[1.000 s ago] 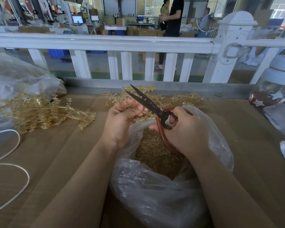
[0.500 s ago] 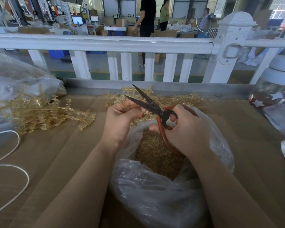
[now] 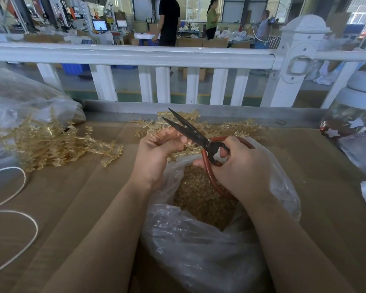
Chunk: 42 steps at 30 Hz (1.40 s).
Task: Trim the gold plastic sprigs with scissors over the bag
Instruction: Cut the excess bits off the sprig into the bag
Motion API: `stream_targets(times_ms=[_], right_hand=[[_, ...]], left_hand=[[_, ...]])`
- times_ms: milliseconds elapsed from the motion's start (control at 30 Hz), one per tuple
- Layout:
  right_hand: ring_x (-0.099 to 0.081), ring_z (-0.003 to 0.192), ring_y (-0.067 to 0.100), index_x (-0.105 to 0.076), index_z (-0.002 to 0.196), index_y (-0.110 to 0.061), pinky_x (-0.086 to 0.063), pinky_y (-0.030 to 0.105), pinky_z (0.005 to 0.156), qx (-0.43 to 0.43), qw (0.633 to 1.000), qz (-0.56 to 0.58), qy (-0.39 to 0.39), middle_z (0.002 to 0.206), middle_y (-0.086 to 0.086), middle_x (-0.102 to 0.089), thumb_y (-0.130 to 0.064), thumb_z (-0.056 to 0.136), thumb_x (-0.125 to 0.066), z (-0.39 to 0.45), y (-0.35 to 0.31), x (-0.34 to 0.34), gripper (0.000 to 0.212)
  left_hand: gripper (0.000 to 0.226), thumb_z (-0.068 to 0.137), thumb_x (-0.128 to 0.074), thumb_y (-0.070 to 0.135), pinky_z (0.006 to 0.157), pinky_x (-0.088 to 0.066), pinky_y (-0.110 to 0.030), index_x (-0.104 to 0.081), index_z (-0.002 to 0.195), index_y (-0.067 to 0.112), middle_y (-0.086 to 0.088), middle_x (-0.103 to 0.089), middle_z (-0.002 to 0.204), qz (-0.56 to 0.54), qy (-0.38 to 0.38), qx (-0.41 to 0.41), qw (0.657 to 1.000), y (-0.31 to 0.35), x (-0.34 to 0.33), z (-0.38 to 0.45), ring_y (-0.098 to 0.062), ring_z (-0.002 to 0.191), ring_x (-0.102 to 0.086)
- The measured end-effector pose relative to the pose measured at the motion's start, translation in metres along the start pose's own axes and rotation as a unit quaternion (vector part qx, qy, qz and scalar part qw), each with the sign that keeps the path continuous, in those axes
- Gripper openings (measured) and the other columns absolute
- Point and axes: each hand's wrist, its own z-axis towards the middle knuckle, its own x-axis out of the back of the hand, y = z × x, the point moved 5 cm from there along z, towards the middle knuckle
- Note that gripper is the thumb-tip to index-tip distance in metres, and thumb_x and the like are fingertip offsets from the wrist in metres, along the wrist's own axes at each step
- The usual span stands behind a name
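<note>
Spiky translucent gold sprigs (image 3: 51, 142), heaped

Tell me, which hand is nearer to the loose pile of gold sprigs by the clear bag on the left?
Left. The left hand sits just right of that pile of gold sprigs; the right hand, gripping the scissors, is farther right.

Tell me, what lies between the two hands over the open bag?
In the head view, the dark blades of the scissors and part of a gold sprig lie between the left hand and right hand, above the bag.
</note>
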Motion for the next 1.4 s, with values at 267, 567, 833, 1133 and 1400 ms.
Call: stream_targets(times_ms=[267,567,833,1133,1400], right_hand=[[-0.040,0.055,0.002,-0.061,0.077,-0.019,-0.026,0.010,0.047,0.019,0.999,0.003,0.045,0.067,-0.020,-0.042,-0.075,0.072,-0.068,-0.001,0.001,0.002,0.056],[-0.030,0.054,-0.005,-0.056,0.074,-0.025,-0.016,0.004,0.052,0.026,0.998,0.014,0.052,0.066,-0.023,-0.037,-0.077,0.072,-0.065,-0.002,-0.001,0.004,0.053],[-0.043,0.060,-0.002,-0.063,0.087,-0.024,-0.030,0.004,0.055,0.010,1.000,0.026,0.007,0.074,-0.024,-0.048,-0.086,0.074,-0.046,-0.001,0.002,-0.001,0.066],[-0.044,0.066,-0.002,-0.062,0.093,-0.025,-0.029,0.006,0.053,-0.010,1.000,0.009,-0.015,0.079,-0.023,-0.049,-0.090,0.071,-0.042,0.001,0.006,-0.003,0.072],[-0.048,0.066,0.001,-0.057,0.092,-0.028,-0.050,0.021,0.055,0.007,1.000,-0.006,-0.026,0.077,-0.022,-0.051,-0.089,0.072,-0.044,0.003,0.006,-0.007,0.066]], left_hand=[[0.009,0.083,-0.069,0.014,0.074,-0.052,-0.025,-0.064,0.084,0.008,-0.002,-0.065,0.073,-0.078,-0.024,0.036,0.996,-0.007,0.000,0.001,-0.014,0.069,-0.061],[0.007,0.082,-0.065,0.010,0.076,-0.056,-0.027,-0.064,0.088,0.006,-0.004,-0.068,0.071,-0.088,-0.024,0.014,0.996,-0.005,0.000,0.002,-0.015,0.066,-0.064],[0.009,0.083,-0.064,0.007,0.075,-0.055,-0.026,-0.065,0.091,0.005,-0.003,-0.068,0.075,-0.057,0.013,0.011,0.998,-0.005,0.005,0.001,-0.013,0.068,-0.063],[0.013,0.075,-0.067,0.004,0.072,-0.051,-0.025,-0.057,0.083,0.004,-0.004,-0.063,0.068,-0.061,-0.016,-0.001,0.998,-0.002,0.000,0.002,-0.016,0.065,-0.058],[0.005,0.078,-0.063,0.002,0.069,-0.050,-0.023,-0.060,0.082,0.001,-0.002,-0.062,0.067,-0.079,-0.059,0.027,0.995,-0.005,-0.001,-0.001,-0.013,0.065,-0.056]])
